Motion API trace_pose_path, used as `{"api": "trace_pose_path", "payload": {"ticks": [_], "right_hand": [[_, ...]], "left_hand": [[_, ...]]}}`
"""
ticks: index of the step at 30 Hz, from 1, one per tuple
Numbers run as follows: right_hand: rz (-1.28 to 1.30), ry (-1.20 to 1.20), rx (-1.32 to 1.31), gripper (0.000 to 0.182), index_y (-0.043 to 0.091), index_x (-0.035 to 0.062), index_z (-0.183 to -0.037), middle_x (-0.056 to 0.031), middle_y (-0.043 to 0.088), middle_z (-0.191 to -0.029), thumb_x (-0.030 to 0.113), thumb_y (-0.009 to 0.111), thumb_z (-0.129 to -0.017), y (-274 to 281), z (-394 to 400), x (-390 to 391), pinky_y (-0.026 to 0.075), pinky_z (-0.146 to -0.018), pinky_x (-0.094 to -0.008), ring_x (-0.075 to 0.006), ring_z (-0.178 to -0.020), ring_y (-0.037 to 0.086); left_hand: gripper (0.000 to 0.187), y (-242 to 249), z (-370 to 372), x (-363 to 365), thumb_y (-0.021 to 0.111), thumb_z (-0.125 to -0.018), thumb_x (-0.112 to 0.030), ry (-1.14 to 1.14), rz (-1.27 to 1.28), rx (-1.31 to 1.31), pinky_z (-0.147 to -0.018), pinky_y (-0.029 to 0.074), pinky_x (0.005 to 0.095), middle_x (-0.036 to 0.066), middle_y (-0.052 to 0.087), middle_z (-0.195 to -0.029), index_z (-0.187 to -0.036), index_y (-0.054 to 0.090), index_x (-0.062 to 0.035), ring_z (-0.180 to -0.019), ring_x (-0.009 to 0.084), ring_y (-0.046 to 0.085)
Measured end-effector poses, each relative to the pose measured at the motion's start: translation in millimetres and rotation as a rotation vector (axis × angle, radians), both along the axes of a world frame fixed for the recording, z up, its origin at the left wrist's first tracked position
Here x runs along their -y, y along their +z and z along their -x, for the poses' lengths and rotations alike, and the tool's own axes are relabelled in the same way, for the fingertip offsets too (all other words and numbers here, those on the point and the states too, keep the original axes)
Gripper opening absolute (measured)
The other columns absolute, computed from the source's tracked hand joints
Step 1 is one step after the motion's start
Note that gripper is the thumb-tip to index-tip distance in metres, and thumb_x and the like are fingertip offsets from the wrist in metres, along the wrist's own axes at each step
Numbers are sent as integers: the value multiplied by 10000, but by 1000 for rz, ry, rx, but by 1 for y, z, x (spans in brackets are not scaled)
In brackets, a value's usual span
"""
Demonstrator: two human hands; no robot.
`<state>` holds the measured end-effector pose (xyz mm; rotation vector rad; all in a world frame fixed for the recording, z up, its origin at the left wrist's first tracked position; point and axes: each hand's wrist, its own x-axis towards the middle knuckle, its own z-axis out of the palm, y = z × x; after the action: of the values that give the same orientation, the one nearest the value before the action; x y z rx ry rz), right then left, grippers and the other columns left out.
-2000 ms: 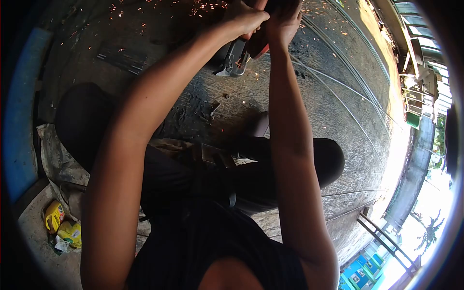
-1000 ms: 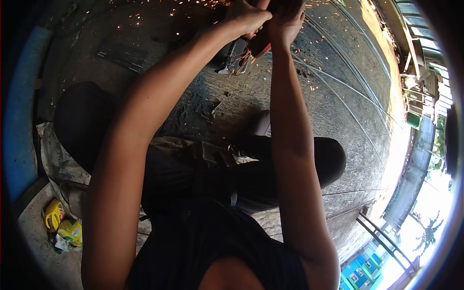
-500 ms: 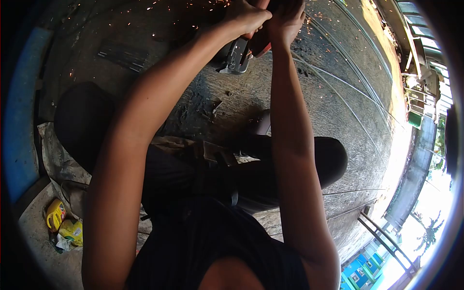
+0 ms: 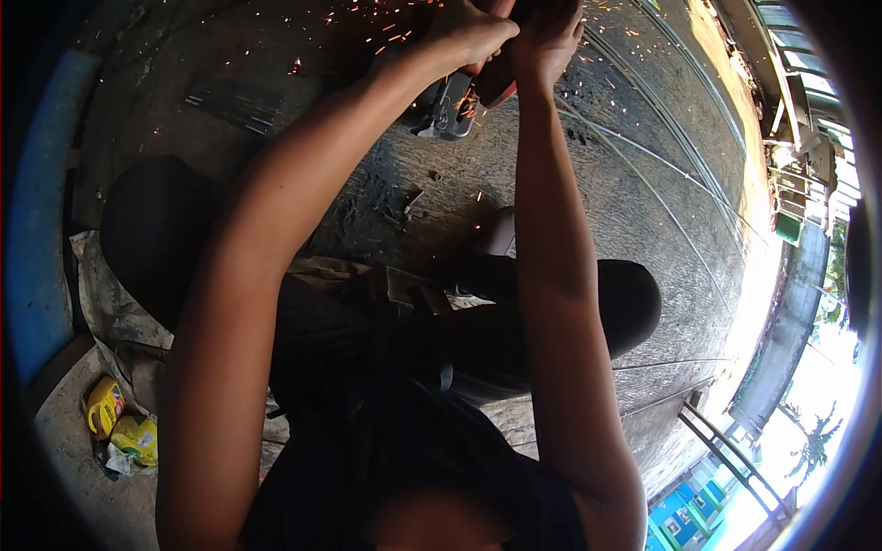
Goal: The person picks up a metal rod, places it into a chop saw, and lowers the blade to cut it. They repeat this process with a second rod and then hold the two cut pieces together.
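Observation:
At the top edge my left hand [image 4: 467, 35] is wrapped around the orange-red handle of a power tool [image 4: 450, 108], perhaps a grinder, whose black and grey metal end points towards me. Close beside it, my right hand [image 4: 548, 41] is against the tool's dark, shadowed part, near a red piece [image 4: 497, 90]; its fingers are partly cut off by the frame and look curled around it. Orange sparks [image 4: 393, 39] spray around both hands. The tool's working end and whatever it touches are out of view.
Long thin metal rods [image 4: 661, 156] lie on the worn floor to the right. A bundle of short dark rods [image 4: 234, 110] is at the upper left. My bent legs [image 4: 634, 303] are below the tool. A yellow bottle [image 4: 105, 407] stands at the lower left.
Sparks are thicker to the left of the tool, and some now show at its grey end and lower near the floor. Both hands stay nearly in place.

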<state>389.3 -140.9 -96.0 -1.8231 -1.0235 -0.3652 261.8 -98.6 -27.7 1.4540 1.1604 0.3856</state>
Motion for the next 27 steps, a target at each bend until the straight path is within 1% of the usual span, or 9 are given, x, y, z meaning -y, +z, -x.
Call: {"api": "trace_pose_path", "payload": {"ticks": [3,7,10,12,19,21,25,26,27], "right_hand": [[103,9,-93,752,338,90,-1469,-294,487,-1288,118,660,-791,0,-2,1,450,-972,-507,-485,-1166,502],[48,22,-81,734,343,76,-1462,-289,486,-1300,119,656,-799,6,4,3,449,-973,-498,-476,-1175,502],[107,-31,-199,722,343,72,-1461,-282,485,-1308,124,653,-811,7,5,3,444,-978,-493,-468,-1183,502],[-36,56,102,703,343,67,-1461,-275,489,-1311,132,643,-828,3,-1,-1,443,-976,-491,-461,-1189,501],[49,30,-107,661,348,42,-1454,-277,494,-1315,137,611,-855,4,4,2,400,-1025,-484,-464,-1217,469],[27,47,93,634,358,28,-1444,-279,486,-1319,136,589,-863,3,1,-1,383,-1035,-492,-465,-1214,459],[27,40,26,619,364,21,-1440,-264,479,-1336,131,570,-867,-5,-2,1,383,-1029,-498,-467,-1205,453],[69,37,147,614,367,19,-1439,-259,476,-1342,122,564,-867,-13,-6,-2,383,-1026,-504,-470,-1206,448],[111,35,268,609,370,17,-1439,-254,473,-1347,113,557,-867,-13,-5,-2,384,-1022,-511,-472,-1207,443]], "left_hand": [[320,-9,-5,-1,682,-808,-258,12,1,1,-413,442,347,70,568,-534,-645,589,2,-439,178,561],[316,0,3,2,674,-806,-247,-9,1,9,-402,437,343,72,562,-531,-649,573,8,-439,180,560],[317,-10,0,-3,668,-802,-252,-33,-15,7,-395,433,346,73,568,-535,-652,574,12,-431,178,556],[317,-18,-2,-2,670,-797,-261,-1,-13,66,-393,431,349,73,571,-536,-655,582,9,-427,177,554],[344,-25,1,-4,682,-776,-289,-25,-67,101,-394,423,352,69,556,-510,-589,582,-18,-416,179,546],[344,-26,-2,-2,683,-776,-289,-3,-40,89,-398,424,350,68,558,-511,-588,583,-18,-415,178,545],[370,-24,1,1,688,-776,-297,13,-27,89,-408,429,344,55,555,-501,-560,561,-24,-404,176,539],[370,-30,1,0,688,-776,-297,13,-26,87,-408,429,344,55,555,-501,-560,561,-24,-404,176,539],[315,-44,-1,-1,689,-780,-297,5,-27,81,-414,438,346,79,594,-571,-716,619,4,-440,182,564]]}}
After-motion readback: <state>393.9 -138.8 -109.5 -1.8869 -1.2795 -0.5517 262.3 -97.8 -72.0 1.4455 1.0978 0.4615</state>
